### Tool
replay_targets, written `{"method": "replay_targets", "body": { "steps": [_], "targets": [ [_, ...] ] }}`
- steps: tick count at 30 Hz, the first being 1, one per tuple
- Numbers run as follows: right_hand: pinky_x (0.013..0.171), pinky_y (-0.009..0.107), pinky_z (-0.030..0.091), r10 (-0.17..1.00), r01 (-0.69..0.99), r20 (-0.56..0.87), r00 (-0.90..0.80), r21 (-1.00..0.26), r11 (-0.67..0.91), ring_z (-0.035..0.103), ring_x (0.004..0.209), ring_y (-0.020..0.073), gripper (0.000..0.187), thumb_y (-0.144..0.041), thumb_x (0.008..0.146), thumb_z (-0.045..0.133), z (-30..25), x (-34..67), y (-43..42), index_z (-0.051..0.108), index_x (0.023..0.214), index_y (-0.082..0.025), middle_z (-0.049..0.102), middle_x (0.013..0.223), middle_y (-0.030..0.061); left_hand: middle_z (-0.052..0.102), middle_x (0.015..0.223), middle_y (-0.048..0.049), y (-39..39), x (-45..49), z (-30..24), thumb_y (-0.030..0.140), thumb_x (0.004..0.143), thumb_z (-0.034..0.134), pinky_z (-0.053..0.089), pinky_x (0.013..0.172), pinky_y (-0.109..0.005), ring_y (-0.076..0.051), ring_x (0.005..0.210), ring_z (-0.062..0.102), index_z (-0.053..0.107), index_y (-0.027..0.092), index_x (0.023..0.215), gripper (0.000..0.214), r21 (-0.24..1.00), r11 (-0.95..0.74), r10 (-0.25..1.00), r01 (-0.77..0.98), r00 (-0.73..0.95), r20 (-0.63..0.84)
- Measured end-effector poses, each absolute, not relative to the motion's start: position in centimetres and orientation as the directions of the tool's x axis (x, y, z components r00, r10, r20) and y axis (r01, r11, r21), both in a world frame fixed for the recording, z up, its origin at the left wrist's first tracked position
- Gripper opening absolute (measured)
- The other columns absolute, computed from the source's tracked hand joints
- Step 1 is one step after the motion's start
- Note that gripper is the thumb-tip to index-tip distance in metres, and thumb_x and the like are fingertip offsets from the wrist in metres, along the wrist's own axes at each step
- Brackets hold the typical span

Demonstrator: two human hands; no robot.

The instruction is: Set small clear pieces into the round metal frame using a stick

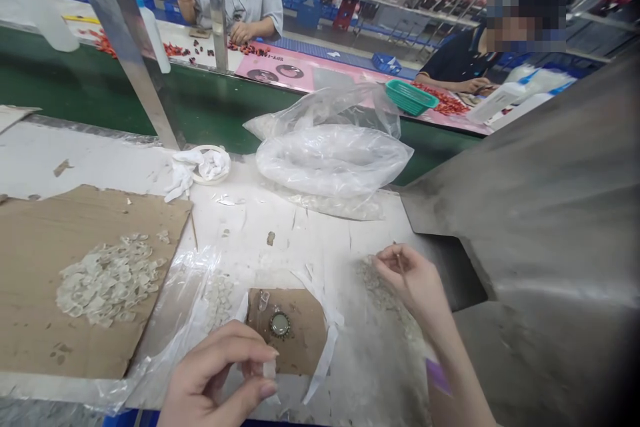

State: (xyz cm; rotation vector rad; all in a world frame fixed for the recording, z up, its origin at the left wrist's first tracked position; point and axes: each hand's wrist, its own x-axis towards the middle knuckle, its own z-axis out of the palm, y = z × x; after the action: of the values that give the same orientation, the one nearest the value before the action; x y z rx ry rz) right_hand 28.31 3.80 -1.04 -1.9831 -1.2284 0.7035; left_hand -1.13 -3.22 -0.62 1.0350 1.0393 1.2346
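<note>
My left hand pinches a small translucent plastic piece between thumb and fingers, at the near edge of a small cardboard square. On that square lies an upturned bottle cap with pale liquid in it, and a clear loop-shaped piece sits near its corner. To the right, my right hand is closed on a thin stick, held over a scatter of small clear pieces. Whether its fingertips also hold one of those pieces cannot be made out.
A larger cardboard sheet bears a heap of clear plastic parts. Small pale pieces lie beside it. A plastic bag and a white tub with cloth stand behind. A metal panel borders the right. Two people sit opposite.
</note>
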Motion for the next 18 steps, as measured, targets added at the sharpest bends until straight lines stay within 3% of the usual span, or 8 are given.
{"method": "replay_targets", "body": {
  "steps": [2,3,5,7,11,18],
  "targets": [
    [0.057,0.032,0.042,0.944,0.436,-0.130,0.304,-0.862,-0.259,0.056,0.064,0.0195,0.027,-0.042,0.072,0.071,0.7,26.1,2.1,0.050,0.069,-0.025,0.061,0.070,0.0013,0.076,0.084,0.0009,-2.9,-1.4,-1.0,0.021,0.083,0.081,0.057,0.069,-0.017,-0.012,0.073,0.070,0.081,0.031,0.092,0.013,0.983,-0.066,0.991,-0.173,0.106,0.085],
    [0.054,0.029,0.039,0.961,0.368,-0.171,0.217,-0.898,-0.243,0.053,0.060,0.0178,0.029,-0.042,0.071,0.073,1.5,24.7,1.1,0.049,0.067,-0.025,0.058,0.067,-0.0004,0.077,0.087,0.0004,-2.7,-1.5,-1.1,0.013,0.083,0.080,0.057,0.071,-0.017,-0.013,0.076,0.071,0.081,0.030,0.096,0.022,0.980,-0.135,0.977,-0.148,0.146,0.156],
    [0.049,0.026,0.029,0.963,0.054,-0.267,-0.048,-0.963,-0.264,0.042,0.053,0.0128,0.028,-0.032,0.073,0.076,2.7,22.0,-0.5,0.049,0.069,-0.025,0.053,0.065,-0.0031,0.076,0.088,-0.0010,-2.4,-1.6,-1.3,0.003,0.081,0.077,0.059,0.070,-0.018,-0.014,0.076,0.072,0.078,0.028,0.104,0.034,0.961,-0.258,0.937,-0.099,0.218,0.274],
    [0.049,0.025,0.024,0.927,-0.115,-0.328,-0.179,-0.929,-0.351,0.034,0.053,0.0106,0.032,-0.028,0.073,0.078,3.4,19.8,-1.5,0.046,0.070,-0.024,0.051,0.066,-0.0040,0.075,0.087,-0.0024,-2.2,-1.7,-1.4,0.001,0.082,0.076,0.059,0.067,-0.020,-0.014,0.073,0.071,0.076,0.025,0.107,0.035,0.939,-0.338,0.904,-0.059,0.258,0.341],
    [0.052,0.026,0.019,0.879,-0.155,-0.409,-0.244,-0.879,-0.452,0.030,0.055,0.0089,0.038,-0.023,0.072,0.082,3.7,17.9,-1.8,0.044,0.071,-0.023,0.050,0.068,-0.0054,0.072,0.085,-0.0041,-2.1,-1.6,-1.3,0.004,0.083,0.076,0.059,0.066,-0.021,-0.015,0.072,0.070,0.073,0.021,0.108,0.030,0.916,-0.401,0.868,-0.009,0.316,0.384],
    [0.052,0.025,0.025,0.857,-0.123,-0.444,-0.262,-0.865,-0.486,0.035,0.055,0.0085,0.035,-0.009,0.070,0.079,3.0,17.1,-1.8,0.046,0.071,-0.022,0.051,0.066,-0.0064,0.073,0.083,-0.0049,-2.0,-1.7,-1.0,0.008,0.087,0.073,0.059,0.065,-0.021,-0.015,0.069,0.071,0.071,0.021,0.109,0.025,0.891,-0.453,0.827,0.016,0.380,0.414]
  ]
}}
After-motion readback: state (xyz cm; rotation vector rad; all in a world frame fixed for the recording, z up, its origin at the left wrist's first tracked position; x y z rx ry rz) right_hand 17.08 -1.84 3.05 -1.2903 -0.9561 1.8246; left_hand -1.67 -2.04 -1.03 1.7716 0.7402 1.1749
